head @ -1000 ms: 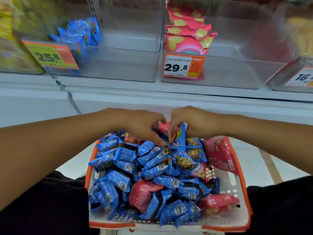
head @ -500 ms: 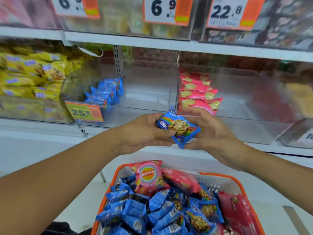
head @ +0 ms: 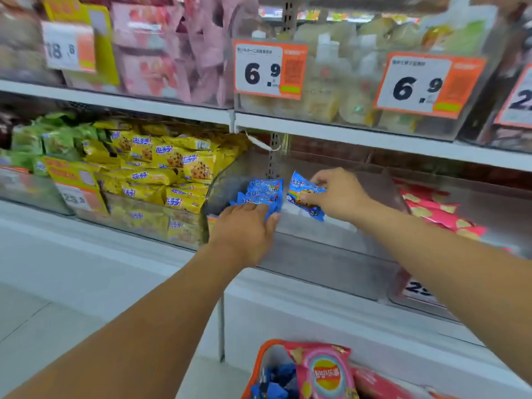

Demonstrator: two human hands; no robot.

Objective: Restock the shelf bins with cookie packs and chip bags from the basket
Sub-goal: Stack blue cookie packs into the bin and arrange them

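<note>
My right hand [head: 335,194] pinches a blue cookie pack [head: 305,194] and holds it inside the clear shelf bin [head: 322,254], just right of a small stack of blue cookie packs [head: 263,191]. My left hand [head: 244,228] rests palm down on the near end of that stack, over the bin's front wall, with its fingers around the packs' edge. At the bottom edge the orange basket [head: 254,367] shows a pink chip bag [head: 325,372] and more blue packs [head: 276,384].
Pink chip bags [head: 437,211] lie in the bin to the right. Yellow cookie packs [head: 172,168] fill the bin on the left, green packs beyond them. The shelf above carries bins with price tags [head: 269,70] reading 6.9. A white shelf ledge runs below the bins.
Both hands rose from the basket with a blue cookie pack and reached forward into the bin. The right hand now holds the pack alone; the left hand went to the stack.
</note>
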